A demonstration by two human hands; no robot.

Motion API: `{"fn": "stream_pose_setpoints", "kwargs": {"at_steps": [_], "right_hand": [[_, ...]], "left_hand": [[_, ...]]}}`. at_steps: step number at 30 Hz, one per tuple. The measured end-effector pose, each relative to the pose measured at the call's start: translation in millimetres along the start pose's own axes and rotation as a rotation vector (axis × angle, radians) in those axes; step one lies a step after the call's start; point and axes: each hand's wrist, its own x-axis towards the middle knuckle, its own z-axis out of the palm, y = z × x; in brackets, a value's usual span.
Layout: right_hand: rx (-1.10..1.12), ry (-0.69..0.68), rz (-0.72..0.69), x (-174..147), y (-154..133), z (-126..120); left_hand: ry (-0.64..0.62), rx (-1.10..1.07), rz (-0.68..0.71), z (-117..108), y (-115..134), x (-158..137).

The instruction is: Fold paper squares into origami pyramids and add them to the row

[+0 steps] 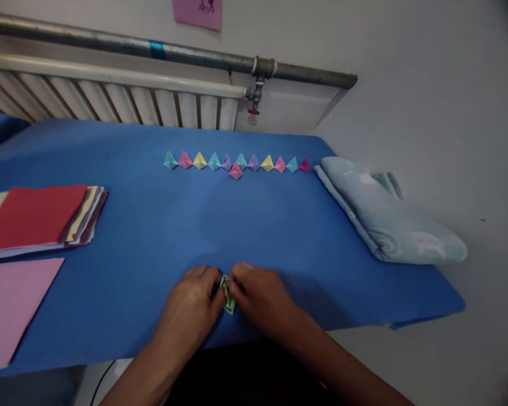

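A small piece of folded green paper is pinched between my two hands near the front edge of the blue-covered table. My left hand grips its left side with thumb and fingers closed. On the other side, my right hand pinches the upper right part of the paper. Part of the paper is hidden behind my fingertips. Toward the back of the table lies a row of small folded paper pieces in teal, pink, yellow and purple. One pink folded piece sits just in front of that row.
At the left is a stack of coloured paper, red on top, with pink sheets nearer me. A folded pale blue blanket lies at the right edge. Behind the table are a radiator and a metal pipe.
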Motion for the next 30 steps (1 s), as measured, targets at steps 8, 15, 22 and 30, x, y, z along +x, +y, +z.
{"fn": "stream_pose_setpoints", "kwargs": {"at_steps": [8, 15, 22, 30], "right_hand": [[-0.064, 0.031, 0.003, -2.8, 1.5, 5.1], [-0.029, 0.038, -0.002, -3.8, 2.9, 7.0], [-0.005, 0.007, 0.013, -2.7, 1.6, 5.2], [0.112, 0.014, 0.022, -2.4, 5.0, 2.6]], "left_hand": [[0.046, -0.001, -0.005, 3.1, 1.4, 0.5], [0.060, 0.026, -0.016, 5.9, 6.6, 1.5], [0.077, 0.013, -0.016, 11.6, 4.3, 4.1], [0.059, -0.130, -0.009, 8.5, -1.6, 1.8]]}}
